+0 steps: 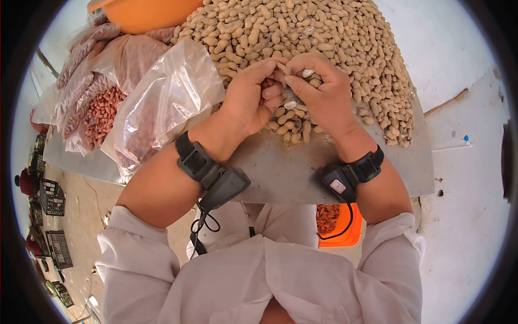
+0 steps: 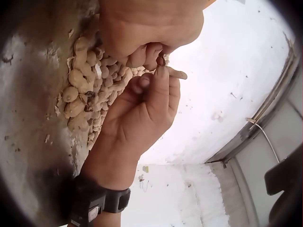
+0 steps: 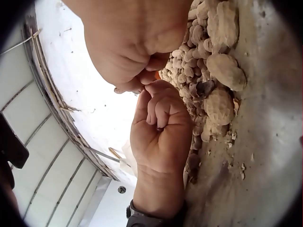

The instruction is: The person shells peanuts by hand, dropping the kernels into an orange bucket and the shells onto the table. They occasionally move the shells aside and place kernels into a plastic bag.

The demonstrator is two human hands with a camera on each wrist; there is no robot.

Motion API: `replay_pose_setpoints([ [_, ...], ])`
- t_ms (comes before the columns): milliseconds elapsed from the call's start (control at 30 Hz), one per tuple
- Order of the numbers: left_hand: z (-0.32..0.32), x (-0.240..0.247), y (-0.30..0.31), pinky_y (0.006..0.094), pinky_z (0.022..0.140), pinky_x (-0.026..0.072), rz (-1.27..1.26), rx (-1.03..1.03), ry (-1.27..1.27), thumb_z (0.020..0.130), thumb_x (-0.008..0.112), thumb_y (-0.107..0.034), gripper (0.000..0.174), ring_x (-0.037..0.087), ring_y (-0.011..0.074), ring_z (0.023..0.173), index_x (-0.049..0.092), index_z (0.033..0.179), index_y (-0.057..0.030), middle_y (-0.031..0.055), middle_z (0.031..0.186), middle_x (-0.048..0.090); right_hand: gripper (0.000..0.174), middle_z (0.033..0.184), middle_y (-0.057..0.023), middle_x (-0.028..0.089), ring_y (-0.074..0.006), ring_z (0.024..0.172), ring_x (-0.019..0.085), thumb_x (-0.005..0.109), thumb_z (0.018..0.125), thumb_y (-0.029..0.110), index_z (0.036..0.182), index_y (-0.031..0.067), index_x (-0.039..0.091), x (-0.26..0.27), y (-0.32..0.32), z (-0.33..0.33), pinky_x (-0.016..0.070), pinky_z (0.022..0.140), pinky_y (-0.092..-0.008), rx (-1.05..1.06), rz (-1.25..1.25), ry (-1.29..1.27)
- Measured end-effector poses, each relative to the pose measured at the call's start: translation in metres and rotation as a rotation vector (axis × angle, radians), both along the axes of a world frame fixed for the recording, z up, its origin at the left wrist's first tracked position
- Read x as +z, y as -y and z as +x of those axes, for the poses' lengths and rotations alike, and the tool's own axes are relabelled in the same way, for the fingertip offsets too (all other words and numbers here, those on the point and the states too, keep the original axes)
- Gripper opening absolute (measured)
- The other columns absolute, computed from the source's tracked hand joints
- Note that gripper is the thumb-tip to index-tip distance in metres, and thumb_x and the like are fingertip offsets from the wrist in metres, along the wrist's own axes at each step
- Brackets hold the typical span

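Note:
Over the near edge of the peanut pile point(image 1: 302, 32), my two hands meet at the fingertips. The left hand point(image 1: 245, 100) pinches a peanut point(image 1: 283, 68) with its thumb and forefinger, and red kernels point(image 1: 267, 82) show inside its curled fingers. My right hand point(image 1: 326, 97) pinches the same peanut from the other side, thumb and forefinger curled toward the left fingertips. In the left wrist view a bit of the peanut point(image 2: 164, 59) shows between the hands. Fingers hide most of it in the right wrist view.
Clear plastic bags point(image 1: 162, 102) of red kernels point(image 1: 102, 113) lie left of the pile on the metal table point(image 1: 275, 167). Behind them stands an orange basin point(image 1: 145, 16). Below the table edge is an orange container point(image 1: 345, 232) with reddish contents. Black crates point(image 1: 58, 248) stand on the floor at left.

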State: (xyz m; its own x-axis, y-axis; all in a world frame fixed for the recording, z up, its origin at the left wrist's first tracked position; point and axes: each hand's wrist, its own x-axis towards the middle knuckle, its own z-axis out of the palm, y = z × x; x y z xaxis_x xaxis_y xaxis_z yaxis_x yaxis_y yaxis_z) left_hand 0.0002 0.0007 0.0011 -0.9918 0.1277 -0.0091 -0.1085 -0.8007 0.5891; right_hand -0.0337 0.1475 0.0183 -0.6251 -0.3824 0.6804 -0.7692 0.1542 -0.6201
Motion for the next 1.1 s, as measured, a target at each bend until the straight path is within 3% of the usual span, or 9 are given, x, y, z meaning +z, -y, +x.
replay_pose_setpoints([
  [267, -0.008, -0.009, 0.006, 0.0168, 0.040, 0.0253, 0.108, -0.118, 0.076, 0.093, 0.044, -0.014, 0.014, 0.034, 0.0049, 0.052, 0.049, 0.086, -0.0028, -0.0010, 0.071, 0.041, 0.013, 0.087, -0.0076, 0.064, -0.0191, 0.081, 0.061, 0.066, 0.069, -0.003, 0.081, 0.0019, 0.063, 0.001, 0.002, -0.001, 0.0492, 0.073, -0.0284, 0.007, 0.028, -0.200],
  [567, -0.005, -0.006, 0.003, 0.0142, 0.042, 0.0287, 0.087, -0.088, 0.028, 0.094, 0.044, -0.010, 0.013, 0.036, 0.0037, 0.054, 0.051, 0.100, -0.0014, -0.0002, 0.079, 0.049, 0.011, 0.091, -0.0080, 0.064, -0.0186, 0.084, 0.061, 0.065, 0.071, -0.004, 0.081, 0.0009, 0.063, 0.000, 0.002, -0.003, 0.0491, 0.074, -0.0273, 0.113, -0.002, -0.096],
  [667, -0.008, -0.010, 0.005, 0.0143, 0.042, 0.0288, 0.068, -0.124, -0.041, 0.093, 0.046, -0.010, 0.013, 0.036, 0.0036, 0.054, 0.052, 0.100, -0.0015, 0.0004, 0.080, 0.050, 0.008, 0.093, -0.0087, 0.064, -0.0151, 0.077, 0.059, 0.063, 0.075, -0.003, 0.082, 0.0003, 0.062, -0.006, 0.001, -0.008, 0.0484, 0.067, -0.0249, 0.132, -0.081, -0.004],
  [767, -0.006, -0.008, 0.004, 0.0152, 0.042, 0.0283, 0.033, -0.107, -0.050, 0.093, 0.046, -0.010, 0.014, 0.036, 0.0037, 0.054, 0.053, 0.101, -0.0009, 0.0009, 0.079, 0.051, 0.006, 0.093, -0.0099, 0.064, -0.0106, 0.067, 0.055, 0.059, 0.079, -0.002, 0.085, -0.0004, 0.061, -0.002, 0.000, -0.004, 0.0455, 0.058, -0.0212, 0.275, -0.440, 0.594],
  [867, -0.005, -0.005, 0.006, 0.0161, 0.042, 0.0271, 0.043, -0.072, -0.027, 0.092, 0.047, -0.011, 0.017, 0.035, 0.0039, 0.053, 0.055, 0.102, 0.0008, 0.0013, 0.075, 0.051, 0.008, 0.092, -0.0103, 0.064, -0.0078, 0.058, 0.050, 0.055, 0.082, 0.000, 0.088, -0.0004, 0.061, -0.003, -0.007, -0.012, 0.0415, 0.052, -0.0187, 0.411, -0.661, 0.729],
  [967, -0.008, -0.006, 0.012, 0.0180, 0.042, 0.0261, 0.059, -0.032, -0.010, 0.091, 0.047, -0.014, 0.022, 0.034, 0.0050, 0.052, 0.055, 0.104, 0.0035, 0.0011, 0.071, 0.051, 0.015, 0.088, -0.0095, 0.064, -0.0081, 0.057, 0.050, 0.056, 0.081, 0.003, 0.095, 0.0004, 0.061, -0.005, -0.020, -0.026, 0.0421, 0.053, -0.0189, 0.278, -0.455, 0.675],
  [1067, -0.008, -0.005, 0.014, 0.0190, 0.043, 0.0265, 0.078, 0.007, -0.017, 0.092, 0.045, -0.014, 0.024, 0.034, 0.0059, 0.051, 0.055, 0.105, 0.0038, 0.0010, 0.071, 0.050, 0.019, 0.079, -0.0081, 0.065, -0.0108, 0.057, 0.053, 0.060, 0.077, 0.008, 0.094, 0.0014, 0.064, 0.013, -0.020, -0.015, 0.0433, 0.054, -0.0230, -0.026, 0.070, 0.491],
  [1100, -0.008, -0.004, 0.014, 0.0192, 0.044, 0.0267, 0.076, 0.016, -0.022, 0.093, 0.045, -0.015, 0.024, 0.034, 0.0062, 0.052, 0.054, 0.105, 0.0038, 0.0010, 0.071, 0.050, 0.019, 0.076, -0.0081, 0.064, -0.0116, 0.057, 0.054, 0.061, 0.076, 0.010, 0.093, 0.0016, 0.065, 0.012, -0.021, -0.014, 0.0438, 0.055, -0.0247, -0.006, 0.237, 0.415],
])
